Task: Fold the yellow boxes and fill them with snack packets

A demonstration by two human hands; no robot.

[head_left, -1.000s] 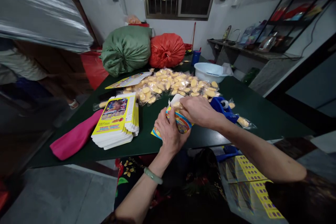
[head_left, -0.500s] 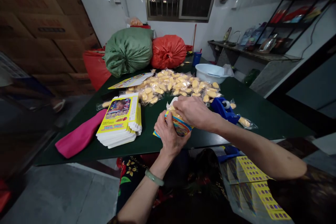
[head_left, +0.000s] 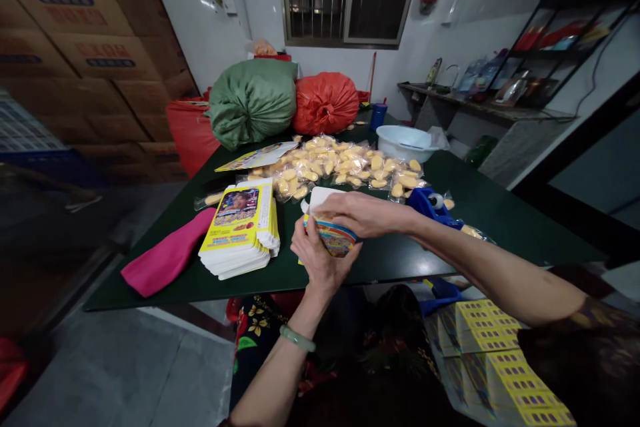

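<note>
A small colourful box (head_left: pixel 334 237) with a raised white flap is near the table's front edge. My left hand (head_left: pixel 320 257) is wrapped round its front and left side, thumb and fingers gripping it. Over the top of the box lies my right hand (head_left: pixel 367 212), its fingers together at the flap; what is under them is hidden. To the left sits a stack of flat yellow cartons (head_left: pixel 240 227). Behind the box spreads a pile of wrapped yellow biscuits (head_left: pixel 330 160). A blue tape dispenser (head_left: pixel 430 205) stands just beyond my right forearm.
A pink cloth (head_left: pixel 167 253) lies at the table's left. Farther back are a green sack (head_left: pixel 253 100), a red sack (head_left: pixel 326 103), a white basin (head_left: pixel 404 143) and a blue cup (head_left: pixel 379 116). Packed yellow boxes (head_left: pixel 493 333) are below the table at right. A person's foot shows at far left.
My right hand has flattened from bent fingers at the box opening to lying across its top, and the white flap shows more. The view has shifted slightly.
</note>
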